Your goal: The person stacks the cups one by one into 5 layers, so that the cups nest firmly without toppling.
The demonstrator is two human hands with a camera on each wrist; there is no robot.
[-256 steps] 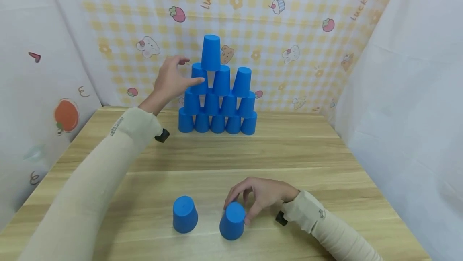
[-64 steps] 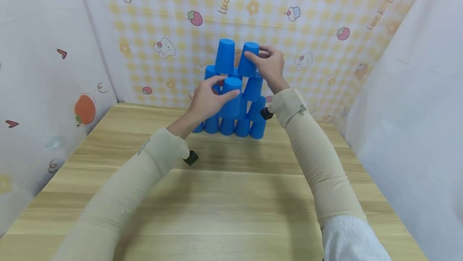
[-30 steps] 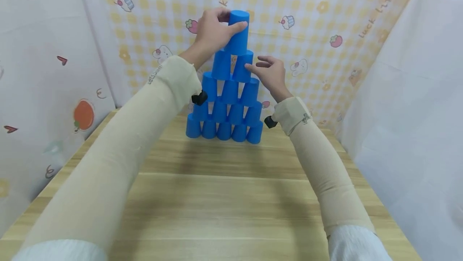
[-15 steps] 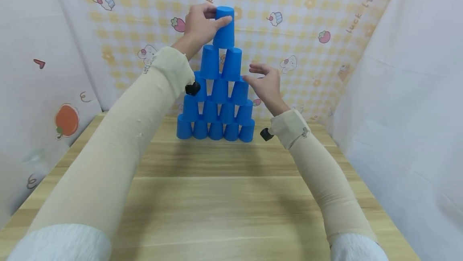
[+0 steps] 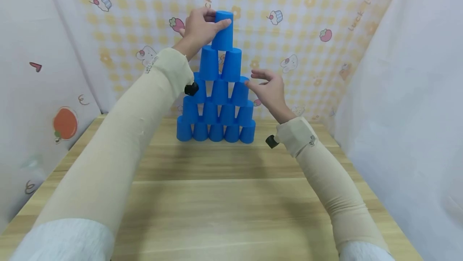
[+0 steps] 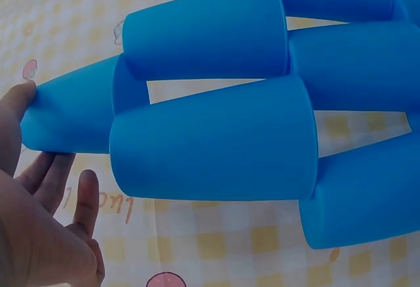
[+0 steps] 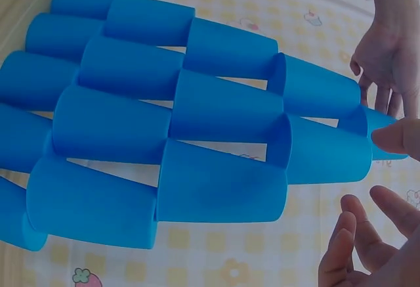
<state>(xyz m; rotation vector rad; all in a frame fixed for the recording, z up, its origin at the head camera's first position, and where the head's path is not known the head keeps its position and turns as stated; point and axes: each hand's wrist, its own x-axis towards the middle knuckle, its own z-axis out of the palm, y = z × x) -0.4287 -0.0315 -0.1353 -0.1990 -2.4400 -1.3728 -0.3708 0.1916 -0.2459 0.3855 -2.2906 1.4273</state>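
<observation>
Upside-down blue cups form a tall pyramid at the back of the table, wide at the base and narrowing to a single top cup (image 5: 225, 38). My left hand (image 5: 199, 28) grips that top cup between thumb and fingers. Its rim overlaps the bases of the two cups below, the left cup (image 5: 209, 64) and the right cup (image 5: 232, 66). In the left wrist view, the thumb and some fingers lie on the top cup (image 6: 72, 113). My right hand (image 5: 270, 91) hovers beside the right end cup (image 5: 240, 93) of the third row, fingers parted and holding nothing.
The wooden table (image 5: 217, 212) stretches in front of the pyramid. A yellow checked cloth (image 5: 307, 56) hangs close behind the cups, and white cloths (image 5: 401, 104) hang at both sides. Small black cameras sit at both wrists.
The two front cups left the table and joined the pyramid. My right hand let go of its cup and drew back down and right. My left hand brought its cup up to the top.
</observation>
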